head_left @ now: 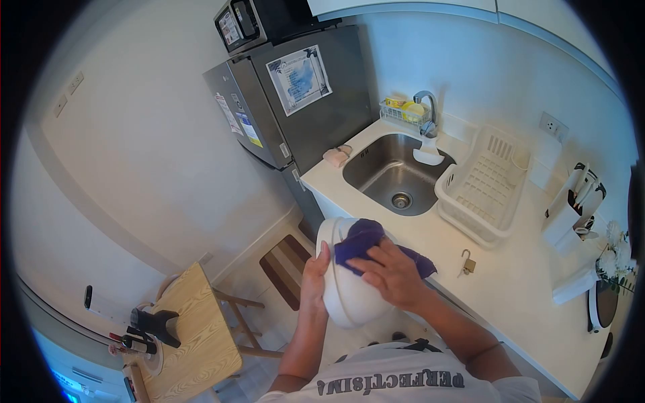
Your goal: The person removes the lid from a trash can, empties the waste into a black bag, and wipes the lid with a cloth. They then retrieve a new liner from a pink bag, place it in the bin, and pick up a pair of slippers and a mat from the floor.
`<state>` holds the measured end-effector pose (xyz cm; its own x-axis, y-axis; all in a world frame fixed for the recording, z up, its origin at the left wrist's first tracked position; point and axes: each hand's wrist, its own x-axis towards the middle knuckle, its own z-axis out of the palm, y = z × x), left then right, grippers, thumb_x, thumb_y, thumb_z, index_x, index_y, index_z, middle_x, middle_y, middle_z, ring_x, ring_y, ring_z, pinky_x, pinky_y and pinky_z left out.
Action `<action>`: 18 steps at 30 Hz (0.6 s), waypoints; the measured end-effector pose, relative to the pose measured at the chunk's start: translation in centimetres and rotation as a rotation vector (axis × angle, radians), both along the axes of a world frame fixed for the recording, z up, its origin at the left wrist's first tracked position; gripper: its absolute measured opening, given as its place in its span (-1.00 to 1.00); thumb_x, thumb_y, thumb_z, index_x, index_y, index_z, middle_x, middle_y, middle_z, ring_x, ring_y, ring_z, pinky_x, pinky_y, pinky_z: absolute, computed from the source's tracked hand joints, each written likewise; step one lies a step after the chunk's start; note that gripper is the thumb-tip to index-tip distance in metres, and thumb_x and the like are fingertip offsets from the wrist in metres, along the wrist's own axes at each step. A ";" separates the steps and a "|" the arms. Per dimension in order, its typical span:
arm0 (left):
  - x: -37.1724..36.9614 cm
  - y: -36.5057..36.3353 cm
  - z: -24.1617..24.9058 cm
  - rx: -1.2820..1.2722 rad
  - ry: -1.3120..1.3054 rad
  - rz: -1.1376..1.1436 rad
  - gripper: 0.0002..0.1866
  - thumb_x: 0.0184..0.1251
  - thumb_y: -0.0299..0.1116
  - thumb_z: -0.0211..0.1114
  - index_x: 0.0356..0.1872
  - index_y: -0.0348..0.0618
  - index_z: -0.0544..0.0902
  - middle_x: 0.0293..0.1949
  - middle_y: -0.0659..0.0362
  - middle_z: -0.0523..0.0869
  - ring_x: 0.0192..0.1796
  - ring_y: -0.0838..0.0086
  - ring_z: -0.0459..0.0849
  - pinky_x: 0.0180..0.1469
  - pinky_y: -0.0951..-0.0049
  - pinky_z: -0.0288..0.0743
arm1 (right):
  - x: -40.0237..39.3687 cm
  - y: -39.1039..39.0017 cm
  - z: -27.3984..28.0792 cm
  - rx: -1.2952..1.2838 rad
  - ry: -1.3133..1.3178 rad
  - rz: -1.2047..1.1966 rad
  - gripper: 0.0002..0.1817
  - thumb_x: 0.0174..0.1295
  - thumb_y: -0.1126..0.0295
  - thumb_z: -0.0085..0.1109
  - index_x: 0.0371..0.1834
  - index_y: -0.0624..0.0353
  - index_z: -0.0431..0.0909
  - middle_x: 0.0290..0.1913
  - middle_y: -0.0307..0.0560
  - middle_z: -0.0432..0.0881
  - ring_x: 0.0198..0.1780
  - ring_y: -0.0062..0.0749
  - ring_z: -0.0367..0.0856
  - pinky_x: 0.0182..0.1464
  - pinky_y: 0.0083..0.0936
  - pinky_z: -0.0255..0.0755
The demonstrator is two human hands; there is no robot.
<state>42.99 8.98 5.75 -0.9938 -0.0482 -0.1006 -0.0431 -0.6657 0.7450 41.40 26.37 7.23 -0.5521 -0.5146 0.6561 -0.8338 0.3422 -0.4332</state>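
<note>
A white, rounded bowl (355,295) with a raised band near its rim is held up in front of my body, tilted on its side. My left hand (314,274) grips its rim from the left, thumb upward along the edge. Draped over the bowl's outer wall is a purple cloth (366,236), one end hanging to the right. My right hand (395,275) presses this cloth against the bowl, with fingers bent over the fabric. The bowl's inside is turned away from view.
Ahead are a steel sink (396,171) with a faucet (430,111), a white dish rack (487,181) and a padlock (468,263) on the counter (524,295). A knife holder (563,215) stands right. A grey fridge (322,127) is behind; a wooden table (201,336) is left.
</note>
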 end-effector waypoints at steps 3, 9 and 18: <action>-1.6 -0.1 -0.7 0.063 -0.023 0.044 -0.50 0.37 -0.02 0.07 -0.09 -0.39 0.54 -0.26 0.06 0.68 -0.29 0.44 0.68 -0.16 0.48 0.57 | 0.9 -1.8 -0.9 0.112 0.159 -0.044 -0.65 0.20 0.18 0.06 0.05 -0.05 0.55 0.05 -0.08 0.45 0.19 -0.01 0.32 0.32 -0.04 0.10; -3.9 -1.1 -1.6 0.327 0.068 0.112 -0.54 0.39 -0.04 -0.01 0.00 -0.27 0.49 -0.15 -0.03 0.65 -0.13 0.21 0.65 0.00 0.21 0.54 | 2.3 -2.6 -2.9 0.038 0.105 0.095 -0.63 0.25 0.14 0.01 0.10 -0.07 0.51 0.13 -0.12 0.44 0.23 -0.13 0.32 0.38 -0.07 -0.03; -4.9 -5.6 0.5 0.258 0.146 0.311 -0.47 0.42 0.04 -0.10 0.05 -0.28 0.44 -0.04 0.04 0.59 -0.07 0.16 0.60 0.00 0.18 0.51 | 3.3 3.9 -14.2 0.029 -0.432 0.030 -0.75 0.31 0.29 -0.03 -0.27 0.24 0.57 -0.15 0.01 0.57 -0.09 -0.13 0.55 -0.03 -0.36 0.46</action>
